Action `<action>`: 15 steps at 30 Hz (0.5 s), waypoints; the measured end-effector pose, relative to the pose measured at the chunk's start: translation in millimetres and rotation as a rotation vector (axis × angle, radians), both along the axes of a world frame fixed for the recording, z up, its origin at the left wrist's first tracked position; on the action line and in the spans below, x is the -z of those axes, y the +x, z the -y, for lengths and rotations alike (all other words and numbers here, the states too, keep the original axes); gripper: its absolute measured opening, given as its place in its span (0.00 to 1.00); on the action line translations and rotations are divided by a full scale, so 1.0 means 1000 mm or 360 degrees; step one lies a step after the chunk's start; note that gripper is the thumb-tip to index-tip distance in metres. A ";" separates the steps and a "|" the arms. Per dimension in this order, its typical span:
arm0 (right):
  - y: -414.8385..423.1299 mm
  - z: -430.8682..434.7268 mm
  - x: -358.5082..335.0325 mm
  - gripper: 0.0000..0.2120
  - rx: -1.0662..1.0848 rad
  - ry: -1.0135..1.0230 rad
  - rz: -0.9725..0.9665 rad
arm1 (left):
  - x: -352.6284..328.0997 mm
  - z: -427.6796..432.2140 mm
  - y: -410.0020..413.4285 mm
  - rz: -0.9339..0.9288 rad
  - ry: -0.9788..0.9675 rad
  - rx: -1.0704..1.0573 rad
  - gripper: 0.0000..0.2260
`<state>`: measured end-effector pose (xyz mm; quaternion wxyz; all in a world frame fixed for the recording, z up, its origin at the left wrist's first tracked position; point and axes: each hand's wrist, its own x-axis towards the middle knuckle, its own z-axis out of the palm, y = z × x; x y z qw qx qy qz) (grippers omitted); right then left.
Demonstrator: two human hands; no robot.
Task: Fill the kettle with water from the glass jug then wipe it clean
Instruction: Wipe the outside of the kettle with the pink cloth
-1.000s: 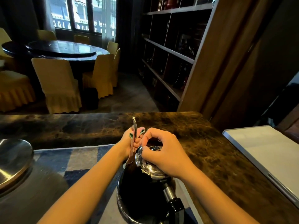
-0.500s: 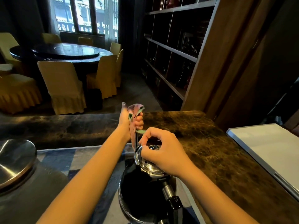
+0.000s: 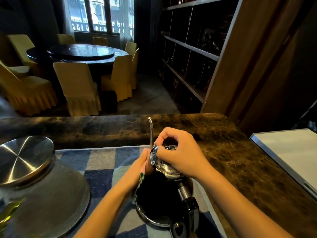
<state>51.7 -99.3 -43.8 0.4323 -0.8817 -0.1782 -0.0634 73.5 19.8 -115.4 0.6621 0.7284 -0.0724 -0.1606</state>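
The kettle (image 3: 159, 201) is sitting on the bench (image 3: 236, 152) beside the glass jug (image 3: 44, 186); the right grip (image 3: 181, 155) is clasping its lid (image 3: 165, 167), while the left grip (image 3: 143, 163), pinching the cloth (image 3: 142, 176), has been sliding from the spout (image 3: 151, 131) tip down to its base, so wiping is progressing

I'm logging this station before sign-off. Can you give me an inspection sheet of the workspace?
Surface: marble counter with a checked mat on it.
Job's things: black kettle on the mat, lid on top, thin spout upright; jug with a steel top at left; cloth by the spout's base.
Clutter: white board at right.
Hands: left hand holds the cloth against the kettle; right hand grips the lid.
Cables: nothing seen.
Surroundings: round table, covered chairs, dark shelves, window.
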 end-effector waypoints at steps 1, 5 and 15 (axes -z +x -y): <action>0.000 0.000 0.000 0.08 -0.0001 0.0000 0.0007 | 0.002 -0.002 -0.011 0.0107 0.0031 0.0043 0.12; -0.002 0.000 -0.003 0.08 -0.0013 0.0003 0.0031 | -0.003 -0.007 -0.034 0.0217 -0.0290 -0.0270 0.14; -0.006 -0.001 -0.007 0.07 0.0011 0.0055 0.0089 | -0.037 -0.010 0.002 0.0147 0.0444 0.0111 0.07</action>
